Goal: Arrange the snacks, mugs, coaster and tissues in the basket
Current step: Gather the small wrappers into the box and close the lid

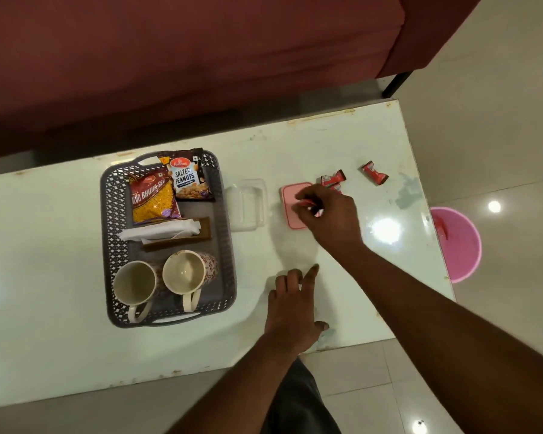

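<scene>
**Right hand pinching candy over pink box; basket mostly loaded**

Right hand (326, 214): fingertips curled, pinching a red-wrapped candy (306, 204) directly over the pink box (290, 195). Can't tell whether the candy touches the box. The hand covers the box's right half.

Left hand (290, 311): flat on the table (358, 136) near its front edge, fingers relaxed and spread, holding nothing.

Around the box:
- clear plastic lid (246, 203) just to its left, between box and basket
- two wrapped candies (333, 180) bunched at the box's far right corner, partly behind the right hand
- a lone candy (375, 173) further right, apart from the pair

Grey lattice basket (107, 214) sits left of the lid. Contents, far to near:
- peanuts packet (188, 180) leaning on the far wall
- bhujia packet (154, 198) beside it, overlapping its left edge
- white tissues (160, 231) lying across a brown coaster (176, 242)
- left mug (135, 285) and right mug (184, 272) side by side, tipped with mouths toward the camera, handles at the near wall

Off the table: maroon sofa (201, 57) beyond, pink bucket (461, 245) on the floor at right.
</scene>
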